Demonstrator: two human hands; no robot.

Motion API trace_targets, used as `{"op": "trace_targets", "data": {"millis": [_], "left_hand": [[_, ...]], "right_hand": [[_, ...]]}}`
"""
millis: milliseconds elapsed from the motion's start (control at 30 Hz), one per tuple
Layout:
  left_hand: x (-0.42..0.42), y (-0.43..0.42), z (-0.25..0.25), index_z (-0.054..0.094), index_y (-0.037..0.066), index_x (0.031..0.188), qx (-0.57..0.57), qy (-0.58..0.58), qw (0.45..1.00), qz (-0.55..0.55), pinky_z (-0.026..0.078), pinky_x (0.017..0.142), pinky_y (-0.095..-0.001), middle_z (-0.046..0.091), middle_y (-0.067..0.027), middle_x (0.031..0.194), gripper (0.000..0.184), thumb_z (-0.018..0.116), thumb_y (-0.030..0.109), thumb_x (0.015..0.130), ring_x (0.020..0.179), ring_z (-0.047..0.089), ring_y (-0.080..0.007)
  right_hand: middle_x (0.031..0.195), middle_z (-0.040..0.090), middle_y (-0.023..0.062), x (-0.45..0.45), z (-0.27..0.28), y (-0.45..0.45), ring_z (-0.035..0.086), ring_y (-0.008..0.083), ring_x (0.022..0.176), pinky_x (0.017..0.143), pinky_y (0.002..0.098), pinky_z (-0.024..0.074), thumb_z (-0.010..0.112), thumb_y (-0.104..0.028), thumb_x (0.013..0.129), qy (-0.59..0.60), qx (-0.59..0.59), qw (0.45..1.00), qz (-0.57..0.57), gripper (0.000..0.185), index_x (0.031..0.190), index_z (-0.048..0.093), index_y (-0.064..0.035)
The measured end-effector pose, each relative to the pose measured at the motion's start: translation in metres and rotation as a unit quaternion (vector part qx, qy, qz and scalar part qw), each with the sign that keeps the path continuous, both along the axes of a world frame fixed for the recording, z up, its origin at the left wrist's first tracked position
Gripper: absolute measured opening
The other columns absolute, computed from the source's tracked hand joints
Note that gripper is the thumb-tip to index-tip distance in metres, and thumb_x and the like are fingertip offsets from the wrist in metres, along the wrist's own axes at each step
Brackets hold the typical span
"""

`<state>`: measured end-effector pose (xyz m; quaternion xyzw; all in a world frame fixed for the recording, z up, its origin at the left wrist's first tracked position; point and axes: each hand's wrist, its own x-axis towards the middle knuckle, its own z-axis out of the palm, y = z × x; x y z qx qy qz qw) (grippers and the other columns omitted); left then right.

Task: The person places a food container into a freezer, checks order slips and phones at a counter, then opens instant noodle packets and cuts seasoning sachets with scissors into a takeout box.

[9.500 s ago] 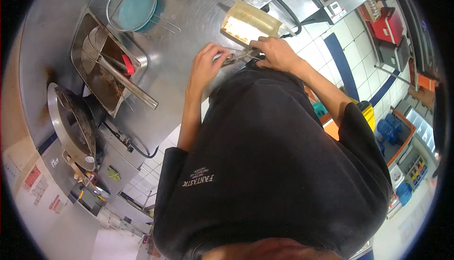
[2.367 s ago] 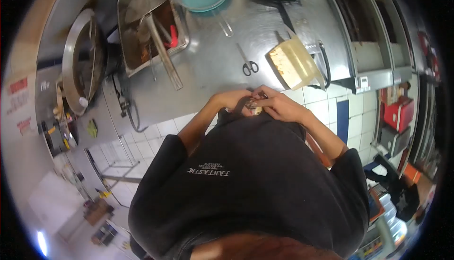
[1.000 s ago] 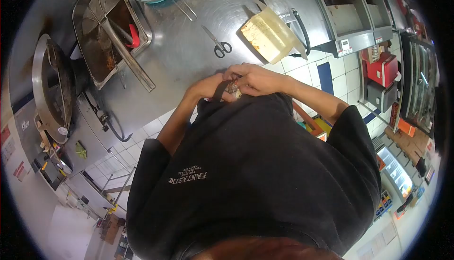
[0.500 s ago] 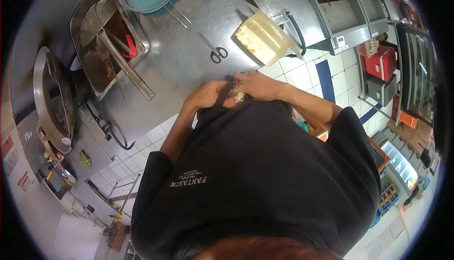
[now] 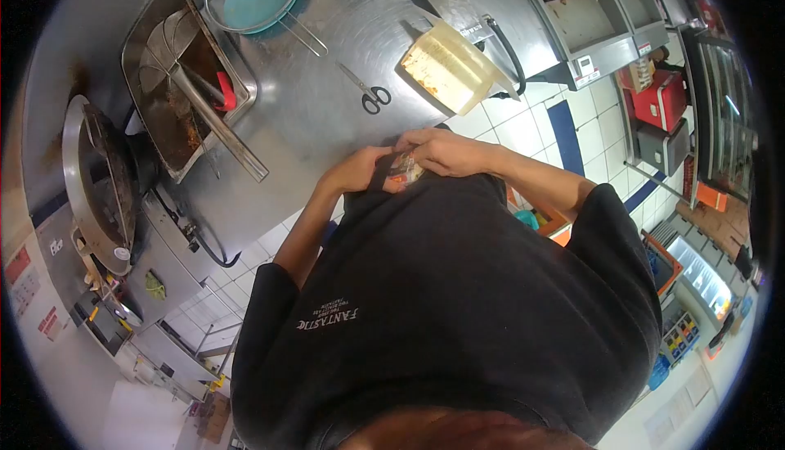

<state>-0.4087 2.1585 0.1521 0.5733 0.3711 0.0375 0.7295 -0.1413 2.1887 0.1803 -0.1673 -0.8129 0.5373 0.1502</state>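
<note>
At the near edge of the steel worktop (image 5: pixel 298 119), in the head view, I have both hands close together before the lower part of my black shirt (image 5: pixel 491 286). Between them is a small packet (image 5: pixel 410 171) with orange and pale colours, partly covered by a dark strip (image 5: pixel 382 172). My left hand (image 5: pixel 354 170) grips it from the side, and the ends of its fingers show beneath. My right hand (image 5: pixel 451 155) is curled against the other side; its fingertips are hidden, so I cannot tell whether they pinch. As I judge, the step in hand is some fine handling of this packet, and it calls for a steady left grip and careful right fingers. Beyond my hands, the scissors (image 5: pixel 365 90) lie on the worktop with the handles toward me, and neither hand touches them. Near them is a yellowish container (image 5: pixel 450 65).

About writing: on my shirt I read "FANTASTIC" (image 5: pixel 328 319), upside down, with smaller lines which I cannot read surely. Wall sheets (image 5: pixel 51 324) carry red print, too small to read. On the packet I can read nothing.
</note>
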Motion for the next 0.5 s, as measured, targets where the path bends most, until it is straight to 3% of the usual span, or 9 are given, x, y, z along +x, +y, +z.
{"op": "trace_targets", "data": {"millis": [133, 200, 300, 400, 500], "left_hand": [[0.001, 0.003, -0.003, 0.067, -0.002, 0.13, 0.002, -0.001, 1.0, -0.007, 0.051, 0.093, -0.0328, 0.075, -0.0079, 0.113, 0.064, 0.094, 0.023, 0.078, 0.101, 0.064, -0.0131], [0.001, -0.002, -0.002, 0.067, -0.002, 0.131, -0.033, -0.024, 0.999, 0.011, 0.052, 0.093, -0.0321, 0.075, -0.0071, 0.114, 0.065, 0.094, 0.023, 0.078, 0.101, 0.064, -0.0122], [0.004, 0.0, -0.003, 0.066, -0.002, 0.133, -0.043, -0.015, 0.999, 0.0, 0.052, 0.093, -0.0315, 0.075, -0.0064, 0.115, 0.066, 0.094, 0.023, 0.079, 0.101, 0.064, -0.0121], [0.003, 0.007, -0.001, 0.067, -0.002, 0.131, -0.023, -0.021, 0.999, -0.032, 0.053, 0.093, -0.0324, 0.075, -0.007, 0.115, 0.065, 0.093, 0.026, 0.079, 0.1, 0.065, -0.0131], [0.002, 0.011, 0.0, 0.068, -0.002, 0.128, 0.011, -0.019, 0.999, -0.049, 0.053, 0.091, -0.0338, 0.076, -0.0083, 0.111, 0.065, 0.093, 0.031, 0.079, 0.098, 0.066, -0.0143]], "right_hand": [[0.13, 0.06, 0.0157, 0.001, 0.01, 0.003, 0.065, 0.0324, 0.107, 0.093, 0.0462, 0.0461, 0.065, -0.008, 0.091, -0.096, 0.073, 0.993, 0.01, 0.014, 0.1, 0.074, -0.0034], [0.135, 0.059, 0.0104, 0.001, 0.015, -0.004, 0.067, 0.0255, 0.104, 0.092, 0.0435, 0.0445, 0.066, -0.015, 0.092, -0.203, 0.229, 0.952, 0.011, 0.014, 0.099, 0.078, -0.0124], [0.14, 0.057, 0.0047, -0.004, 0.022, 0.005, 0.067, 0.0191, 0.102, 0.092, 0.0412, 0.0427, 0.066, -0.019, 0.093, -0.244, 0.303, 0.919, 0.059, 0.016, 0.099, 0.08, -0.0195], [0.143, 0.058, 0.0017, -0.005, 0.017, 0.015, 0.069, 0.0178, 0.1, 0.092, 0.0412, 0.0438, 0.066, -0.02, 0.092, -0.19, 0.328, 0.923, 0.071, 0.016, 0.1, 0.08, -0.0195], [0.143, 0.062, 0.0013, -0.006, 0.029, 0.024, 0.072, 0.0177, 0.094, 0.089, 0.0404, 0.0471, 0.066, -0.02, 0.092, -0.213, 0.336, 0.911, 0.109, 0.016, 0.099, 0.081, -0.0195]]}}
